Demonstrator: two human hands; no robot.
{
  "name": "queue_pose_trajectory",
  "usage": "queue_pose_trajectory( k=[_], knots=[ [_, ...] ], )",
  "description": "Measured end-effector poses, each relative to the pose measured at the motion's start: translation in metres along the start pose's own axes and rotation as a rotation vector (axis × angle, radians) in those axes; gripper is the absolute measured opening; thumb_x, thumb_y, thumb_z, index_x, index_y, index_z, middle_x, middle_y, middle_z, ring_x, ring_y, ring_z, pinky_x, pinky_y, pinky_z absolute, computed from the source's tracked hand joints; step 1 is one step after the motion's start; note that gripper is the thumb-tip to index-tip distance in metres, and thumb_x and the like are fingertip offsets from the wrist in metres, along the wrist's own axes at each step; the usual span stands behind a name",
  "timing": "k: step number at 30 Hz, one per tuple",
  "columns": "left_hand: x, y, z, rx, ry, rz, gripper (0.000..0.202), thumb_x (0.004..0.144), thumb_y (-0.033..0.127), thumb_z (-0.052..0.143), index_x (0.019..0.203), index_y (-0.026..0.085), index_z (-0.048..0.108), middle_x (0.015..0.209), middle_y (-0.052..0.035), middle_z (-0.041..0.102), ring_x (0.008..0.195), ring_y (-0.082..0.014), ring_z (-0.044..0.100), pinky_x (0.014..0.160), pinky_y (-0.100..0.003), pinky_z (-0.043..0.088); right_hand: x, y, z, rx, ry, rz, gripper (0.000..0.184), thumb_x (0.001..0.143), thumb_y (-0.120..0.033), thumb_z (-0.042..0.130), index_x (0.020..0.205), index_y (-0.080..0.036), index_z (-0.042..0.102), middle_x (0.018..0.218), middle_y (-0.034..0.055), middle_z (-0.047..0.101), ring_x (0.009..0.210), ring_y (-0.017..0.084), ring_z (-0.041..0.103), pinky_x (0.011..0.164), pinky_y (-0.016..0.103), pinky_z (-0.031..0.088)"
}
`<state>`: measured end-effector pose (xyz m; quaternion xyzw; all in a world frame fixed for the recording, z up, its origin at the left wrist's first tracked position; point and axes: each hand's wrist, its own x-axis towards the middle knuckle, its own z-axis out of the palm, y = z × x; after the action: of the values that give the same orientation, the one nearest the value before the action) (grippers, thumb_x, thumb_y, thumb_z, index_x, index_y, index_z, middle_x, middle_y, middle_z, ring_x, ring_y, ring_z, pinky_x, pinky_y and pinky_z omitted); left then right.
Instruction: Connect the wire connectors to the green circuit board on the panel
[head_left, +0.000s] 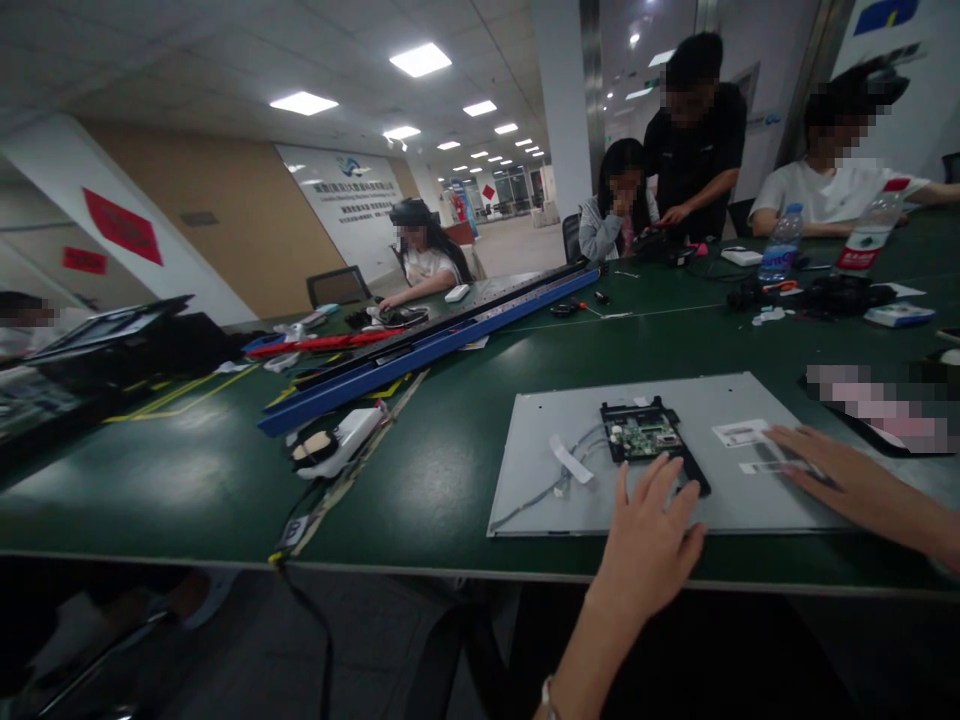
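Note:
A flat grey metal panel [525, 480] lies on the table in front of me. On its middle sits a black bracket [695, 470] with a green circuit board [646, 437] in it. Grey cables [592, 440] run left from the board, with a white tag [571, 459] across them. My left hand [649, 525] is open, its spread fingertips at the bracket's near edge; whether they touch it I cannot tell. On the right, my right hand [847, 478], slightly blurred, is stretched out over the panel beside the white labels [742, 434], holding nothing that I can make out.
A long blue bar [427, 345] crosses the green table [420, 500] diagonally. A white device [349, 440] with a strap lies left of the panel. Bottles [781, 245] and a phone-like object [885, 408] are at right. Several people sit or stand around the table.

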<state>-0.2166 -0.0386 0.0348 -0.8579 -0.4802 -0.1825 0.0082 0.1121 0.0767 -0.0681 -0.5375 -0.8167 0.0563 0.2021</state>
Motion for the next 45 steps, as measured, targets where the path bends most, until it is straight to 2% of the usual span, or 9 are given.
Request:
queue_pose_trajectory(
  k=[3, 8, 17, 24, 27, 34, 37, 40, 45],
  knots=[
    [0.0, 0.005, 0.01, 0.045, 0.052, -0.007, 0.037, 0.097, 0.031, 0.039, 0.132, 0.024, 0.049, 0.148, -0.0068, 0.041, 0.142, -0.0218, 0.026, 0.116, -0.055, 0.022, -0.008, -0.002, 0.005, -0.023, -0.07, -0.049, 0.056, 0.094, -0.049, 0.033, 0.147, -0.032, 0.036, 0.155, 0.0009, 0.029, 0.142, 0.03, 0.025, 0.113, 0.055, 0.029],
    [0.0, 0.003, 0.019, 0.07, 0.111, -0.061, 0.038, 0.096, 0.03, 0.039, 0.132, 0.021, 0.048, 0.144, -0.0095, 0.046, 0.141, -0.025, 0.029, 0.115, -0.058, 0.022, 0.002, -0.027, 0.003, -0.058, -0.092, -0.085, 0.058, 0.095, -0.05, 0.03, 0.149, -0.026, 0.032, 0.156, 0.0061, 0.026, 0.14, 0.029, 0.03, 0.113, 0.051, 0.03],
    [-0.002, 0.007, 0.022, 0.043, 0.156, -0.171, 0.043, 0.095, 0.033, 0.041, 0.136, 0.019, 0.043, 0.141, -0.0109, 0.049, 0.14, -0.0254, 0.031, 0.116, -0.058, 0.022, 0.02, -0.106, 0.009, -0.04, -0.106, -0.222, 0.067, 0.09, -0.056, 0.045, 0.148, -0.025, 0.033, 0.158, 0.0115, 0.02, 0.143, 0.034, 0.02, 0.111, 0.054, 0.029],
    [-0.004, 0.007, 0.025, 0.034, 0.203, -0.219, 0.045, 0.093, 0.027, 0.045, 0.138, 0.02, 0.043, 0.142, -0.0098, 0.048, 0.139, -0.0252, 0.034, 0.116, -0.057, 0.024, 0.036, -0.159, 0.029, -0.028, -0.104, -0.355, 0.08, 0.08, -0.026, 0.055, 0.152, -0.017, 0.022, 0.158, 0.0191, 0.013, 0.143, 0.039, 0.012, 0.11, 0.057, 0.027],
    [-0.005, 0.008, 0.025, 0.012, 0.236, -0.232, 0.045, 0.093, 0.027, 0.043, 0.137, 0.019, 0.043, 0.143, -0.0091, 0.048, 0.139, -0.0242, 0.033, 0.117, -0.055, 0.024, 0.046, -0.17, 0.039, 0.01, -0.079, -0.427, 0.084, 0.077, -0.023, 0.055, 0.153, -0.016, 0.018, 0.158, 0.019, 0.012, 0.143, 0.04, 0.01, 0.109, 0.059, 0.028],
    [-0.009, 0.008, 0.024, -0.088, 0.333, -0.29, 0.037, 0.092, 0.022, 0.043, 0.128, 0.021, 0.052, 0.138, -0.0073, 0.053, 0.137, -0.0226, 0.037, 0.116, -0.052, 0.026, 0.077, -0.209, 0.062, -0.03, -0.151, -0.376, 0.059, 0.091, -0.024, 0.041, 0.149, -0.016, 0.031, 0.157, 0.0132, 0.02, 0.144, 0.031, 0.016, 0.113, 0.054, 0.024],
    [-0.011, 0.008, 0.021, -0.164, 0.376, -0.312, 0.034, 0.091, 0.021, 0.044, 0.122, 0.023, 0.055, 0.134, -0.0074, 0.056, 0.132, -0.0225, 0.043, 0.115, -0.052, 0.029, 0.084, -0.225, 0.069, -0.02, -0.149, -0.426, 0.063, 0.09, -0.026, 0.045, 0.15, -0.015, 0.028, 0.156, 0.0118, 0.024, 0.145, 0.028, 0.015, 0.117, 0.048, 0.017],
    [-0.015, 0.003, 0.013, -0.217, 0.42, -0.302, 0.033, 0.091, 0.02, 0.044, 0.121, 0.024, 0.056, 0.13, -0.0073, 0.058, 0.128, -0.0213, 0.047, 0.113, -0.05, 0.033, 0.085, -0.234, 0.066, -0.026, -0.145, -0.462, 0.065, 0.09, -0.028, 0.046, 0.149, -0.011, 0.028, 0.155, 0.0149, 0.026, 0.144, 0.029, 0.017, 0.117, 0.048, 0.018],
    [-0.024, -0.042, -0.021, -0.09, 0.501, -0.332, 0.034, 0.092, 0.019, 0.041, 0.123, 0.023, 0.055, 0.13, -0.008, 0.057, 0.132, -0.0215, 0.043, 0.111, -0.047, 0.036, 0.082, -0.241, 0.049, 0.051, -0.119, -0.44, 0.064, 0.091, -0.045, 0.044, 0.143, -0.009, 0.038, 0.152, 0.0184, 0.032, 0.142, 0.031, 0.025, 0.115, 0.049, 0.023]
  ],
)
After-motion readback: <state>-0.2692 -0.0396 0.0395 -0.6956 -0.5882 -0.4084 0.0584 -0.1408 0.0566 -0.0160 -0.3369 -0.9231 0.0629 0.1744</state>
